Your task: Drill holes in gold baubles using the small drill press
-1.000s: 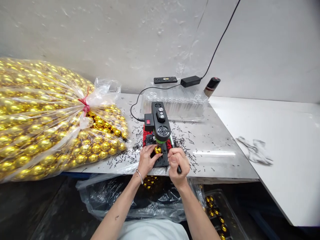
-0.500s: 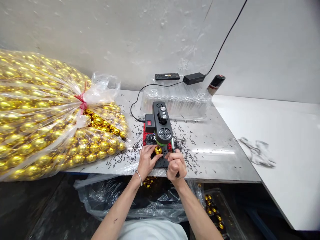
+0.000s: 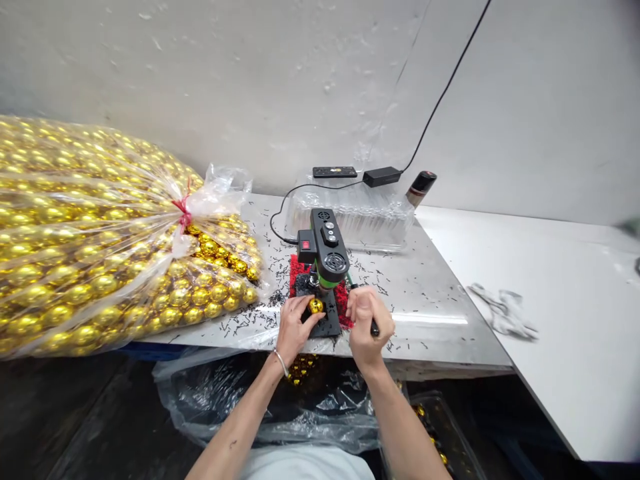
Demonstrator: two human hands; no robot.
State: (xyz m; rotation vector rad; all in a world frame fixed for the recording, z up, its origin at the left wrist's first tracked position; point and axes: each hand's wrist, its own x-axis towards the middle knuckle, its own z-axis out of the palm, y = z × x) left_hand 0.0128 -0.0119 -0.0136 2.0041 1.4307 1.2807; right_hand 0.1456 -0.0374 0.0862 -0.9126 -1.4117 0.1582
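Between its thumb and fingers my left hand (image 3: 296,323) pinches a shiny gold ball (image 3: 315,305) on the black base plate (image 3: 327,325) of a small press. A dark mark shows on the ball's top. The black press head (image 3: 330,247), with a green band near its lower end, stands just above and behind the ball. My right hand (image 3: 369,325) is wrapped around the black grip of the press's lever (image 3: 375,328), to the right of the base. Red material (image 3: 295,270) lies under the press, strewn with small black bits.
A big clear bag of gold balls (image 3: 100,267), tied in pink, fills the left. Clear plastic trays (image 3: 350,217), a power adapter (image 3: 383,176), a remote (image 3: 335,172) and a spray can (image 3: 421,188) stand behind. Gloves (image 3: 505,311) lie right; an open plastic bag (image 3: 225,393) hangs below.
My right hand has moved right with the lever, away from the press base. The ball now shows more fully below the press head, and my left hand still pinches it. The view has shifted slightly.
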